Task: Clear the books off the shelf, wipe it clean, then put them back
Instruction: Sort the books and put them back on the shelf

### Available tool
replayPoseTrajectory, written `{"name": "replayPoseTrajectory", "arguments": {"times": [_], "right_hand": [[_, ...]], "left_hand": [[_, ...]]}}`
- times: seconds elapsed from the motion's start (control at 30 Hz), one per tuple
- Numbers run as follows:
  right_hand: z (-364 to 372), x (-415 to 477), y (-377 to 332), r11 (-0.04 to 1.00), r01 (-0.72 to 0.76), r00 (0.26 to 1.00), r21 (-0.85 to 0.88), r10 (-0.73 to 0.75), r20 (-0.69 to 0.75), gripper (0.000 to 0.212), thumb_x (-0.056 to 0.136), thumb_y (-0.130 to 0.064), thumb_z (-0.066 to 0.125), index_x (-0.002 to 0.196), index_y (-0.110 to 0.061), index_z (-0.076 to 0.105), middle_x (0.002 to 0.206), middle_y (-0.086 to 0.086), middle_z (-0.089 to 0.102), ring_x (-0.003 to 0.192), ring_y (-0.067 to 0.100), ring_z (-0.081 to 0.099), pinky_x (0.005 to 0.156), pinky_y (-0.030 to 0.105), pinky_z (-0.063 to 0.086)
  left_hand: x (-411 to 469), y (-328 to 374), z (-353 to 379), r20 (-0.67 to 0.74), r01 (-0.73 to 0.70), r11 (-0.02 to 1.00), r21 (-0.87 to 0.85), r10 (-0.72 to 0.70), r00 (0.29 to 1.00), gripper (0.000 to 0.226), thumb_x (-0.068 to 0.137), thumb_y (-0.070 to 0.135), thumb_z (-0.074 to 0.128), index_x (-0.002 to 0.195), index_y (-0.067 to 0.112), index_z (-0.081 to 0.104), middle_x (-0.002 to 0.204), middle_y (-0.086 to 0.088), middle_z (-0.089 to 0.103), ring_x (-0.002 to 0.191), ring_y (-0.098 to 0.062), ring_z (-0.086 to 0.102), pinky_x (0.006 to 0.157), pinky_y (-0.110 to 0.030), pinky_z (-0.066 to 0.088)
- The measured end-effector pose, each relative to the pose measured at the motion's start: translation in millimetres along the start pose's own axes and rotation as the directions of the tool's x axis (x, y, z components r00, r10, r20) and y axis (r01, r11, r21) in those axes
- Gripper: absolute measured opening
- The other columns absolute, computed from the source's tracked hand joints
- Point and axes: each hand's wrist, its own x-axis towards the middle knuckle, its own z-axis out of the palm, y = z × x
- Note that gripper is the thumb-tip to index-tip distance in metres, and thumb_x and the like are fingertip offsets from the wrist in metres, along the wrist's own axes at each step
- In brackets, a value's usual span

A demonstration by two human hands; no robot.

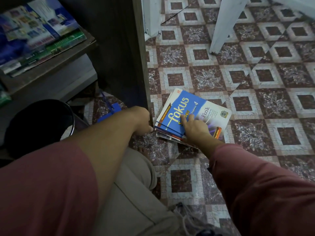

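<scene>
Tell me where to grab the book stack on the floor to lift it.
Make the near spine edge of the book stack your grip, coming in low from the person's side. The stack lies flat and fanned on the floor, so slide fingers under the bottom book and clamp on the blue cover, where the right hand rests. The shelf panel probably crowds its left edge.

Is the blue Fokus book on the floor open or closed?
Closed. The blue Fokus book lies flat on a stack, its whole front cover facing up, under the right hand.
</scene>
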Motion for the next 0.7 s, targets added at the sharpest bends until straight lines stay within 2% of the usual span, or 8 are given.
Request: {"name": "replayPoseTrajectory", "arguments": {"times": [0.13,0.33,0.47,0.57,0.7], "right_hand": [[1.8,1.0,2.0,1.0,0.013,1.0,0.023,-0.013,0.018,0.088,0.09,-0.031,0.061,0.153,-0.013,0.003,0.145,0.021,0.031,0.102,0.033,0.06,0.057,0.034,0.04],[0.6,-0.9,3.1,0.998,0.062,0.997,0.018,-0.063,0.045,0.106,0.08,-0.041,0.07,0.153,-0.012,-0.001,0.142,0.022,0.032,0.099,0.033,0.06,0.066,0.035,0.045],[2.1,-2.4,-3.0,0.997,0.075,0.997,0.016,-0.076,0.02,0.117,0.076,-0.04,0.074,0.152,-0.011,-0.011,0.146,0.029,0.028,0.103,0.036,0.062,0.083,0.043,0.049],[11.3,-0.6,-7.8,0.997,0.072,0.997,0.004,-0.072,0.022,0.119,0.079,-0.046,0.07,0.151,-0.011,-0.018,0.151,0.032,0.019,0.111,0.039,0.059,0.097,0.049,0.044],[15.8,-6.3,-4.5,0.998,0.053,0.998,-0.02,-0.053,-0.024,0.103,0.085,-0.058,0.052,0.153,-0.011,-0.01,0.154,0.023,0.015,0.128,0.042,0.042,0.106,0.05,0.036]], "left_hand": [[-1.6,-3.6,1.4,0.002,0.012,1.0,-0.004,-0.012,1.0,0.045,0.095,0.039,0.057,0.132,0.013,0.054,0.13,-0.007,0.055,0.114,-0.024,0.055,0.089,-0.031,0.045],[-5.3,-6.1,3.3,0.0,0.024,1.0,-0.009,-0.024,1.0,0.044,0.095,0.037,0.057,0.132,0.013,0.054,0.13,-0.008,0.055,0.114,-0.024,0.055,0.092,-0.032,0.047],[-8.7,-8.9,4.7,-0.007,0.028,0.999,-0.017,-0.028,1.0,0.044,0.095,0.036,0.057,0.133,0.014,0.054,0.131,-0.007,0.056,0.114,-0.024,0.055,0.095,-0.033,0.048],[-8.8,-10.2,5.9,-0.014,0.024,1.0,-0.001,-0.024,1.0,0.044,0.095,0.036,0.057,0.132,0.013,0.054,0.131,-0.007,0.056,0.115,-0.024,0.055,0.097,-0.035,0.048],[-5.3,-13.0,8.7,-0.01,0.014,1.0,0.02,-0.014,1.0,0.044,0.095,0.036,0.057,0.131,0.012,0.054,0.13,-0.008,0.057,0.115,-0.025,0.055,0.098,-0.037,0.048]]}}
